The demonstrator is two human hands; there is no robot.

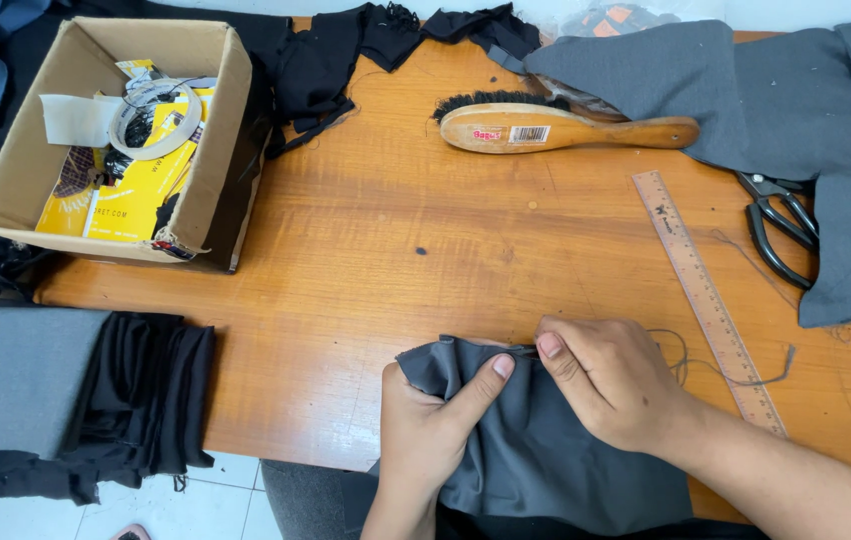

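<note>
— Right, both hands are down at the near edge of the tabletop (pixel 366 260), working one piece of dark grey cloth (pixel 536 450). What's the left doing?

— Left hand (pixel 426 430) has its grip pinching that cloth: thumb on top, pointing up and right, fingers tucked underneath. The fabric bunches up just above the thumb.

— And the right?

— Right hand (pixel 611 380) sits just right of the left, knuckles up, fingers curled and pressed together onto the cloth's upper edge. Its thumb tip nearly meets the left thumb.

— Where does the cloth lie overall?

— Half on the wood, half hanging over the near edge toward the person's lap. A loose thread (pixel 716 365) trails off to its right.

— Take me around from that cloth.

— Just right of it, a clear ruler (pixel 706 300) runs diagonally up and away. Beyond the ruler's far end, a wooden brush (pixel 556 128) lies on its side, bristles facing away. Further right, black scissors (pixel 781 225) poke out from under a larger grey fabric (pixel 796 100).

— Left side?

— Well left of the cloth, a folded stack of grey and black material (pixel 76 395) hangs at the edge. Up beyond that, a cardboard box (pixel 211 110) holds yellow packets and a roll of tape. Black scraps (pixel 346 50) lie at the far edge.
</note>
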